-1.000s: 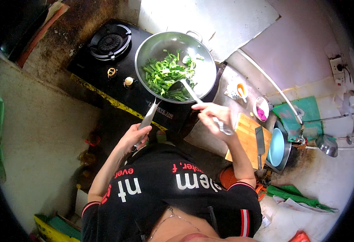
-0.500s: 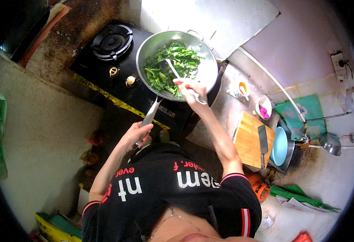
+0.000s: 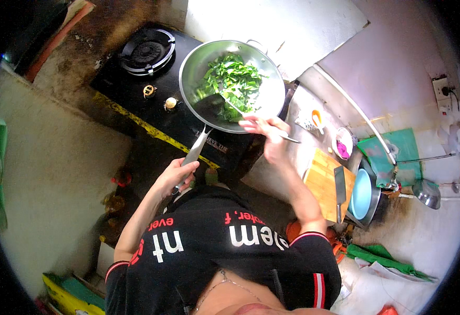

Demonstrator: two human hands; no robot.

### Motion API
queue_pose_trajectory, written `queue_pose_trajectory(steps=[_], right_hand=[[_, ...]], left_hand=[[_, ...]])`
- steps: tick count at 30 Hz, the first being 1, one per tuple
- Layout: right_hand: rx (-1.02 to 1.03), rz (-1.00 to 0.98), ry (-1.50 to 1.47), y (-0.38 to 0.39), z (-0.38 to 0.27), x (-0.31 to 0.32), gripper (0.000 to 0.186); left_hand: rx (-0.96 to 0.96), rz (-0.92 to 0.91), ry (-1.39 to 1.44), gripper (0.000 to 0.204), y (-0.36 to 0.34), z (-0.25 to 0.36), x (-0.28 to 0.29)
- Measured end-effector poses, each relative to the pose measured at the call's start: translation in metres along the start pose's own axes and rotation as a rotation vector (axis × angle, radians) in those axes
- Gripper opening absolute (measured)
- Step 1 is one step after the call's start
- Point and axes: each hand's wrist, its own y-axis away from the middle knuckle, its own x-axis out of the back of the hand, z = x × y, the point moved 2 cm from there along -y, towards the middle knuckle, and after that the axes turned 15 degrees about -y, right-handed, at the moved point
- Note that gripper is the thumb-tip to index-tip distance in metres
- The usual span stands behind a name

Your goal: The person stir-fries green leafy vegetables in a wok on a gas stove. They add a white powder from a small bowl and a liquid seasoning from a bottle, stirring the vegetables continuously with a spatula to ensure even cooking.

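A wide steel wok [image 3: 274, 97] stands on the right side of the black gas stove, with chopped leafy greens [image 3: 234, 76] heaped in it. My left hand [image 3: 180, 174] is wrapped round the wok's long grey handle [image 3: 196, 149]. Over the wok's near right rim, my right hand [image 3: 269, 134] grips a spatula [image 3: 232, 105] by its handle, whose end sticks out to the right. The spatula's dark, broad blade is down inside the wok at the near left edge of the greens.
To the left is a bare burner [image 3: 147, 51], with two knobs [image 3: 170, 103] in front. A cutting board [image 3: 322, 181] with a cleaver [image 3: 340, 191] lies on the right counter beside a blue basin [image 3: 362, 192]. Behind them are a small white bowl [image 3: 341, 142] and an orange-and-white spoon [image 3: 317, 119].
My right hand has shifted right and slightly nearer, turning the spatula so its blade shows at the near left. The greens are pushed toward the wok's middle. My left hand keeps its hold.
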Motion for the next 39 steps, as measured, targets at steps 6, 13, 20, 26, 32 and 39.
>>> queue_pose_trajectory(steps=[6, 13, 20, 26, 32, 39], right_hand=[[0.373, -0.041, 0.213, -0.067, 0.075, -0.017, 0.013], [0.234, -0.128, 0.632, -0.038, 0.01, 0.031, 0.013], [0.034, -0.29, 0.552, 0.022, -0.103, 0.018, 0.018], [0.191, -0.175, 0.677, 0.002, -0.008, 0.016, 0.016], [0.365, -0.084, 0.377, -0.072, 0.034, 0.009, 0.014], [0.258, -0.431, 0.741, -0.016, -0.018, 0.002, 0.012]], left_hand=[[-0.02, 0.04, -0.057, 0.031, 0.0, 0.001, 0.0], [-0.028, 0.028, -0.023, 0.03, 0.0, 0.0, -0.001], [-0.013, 0.031, -0.015, 0.03, 0.002, 0.0, -0.002], [-0.011, 0.03, -0.035, 0.03, 0.0, 0.0, -0.001], [-0.017, 0.034, -0.042, 0.031, -0.001, 0.0, -0.001], [-0.017, 0.026, -0.036, 0.03, -0.001, 0.001, -0.002]])
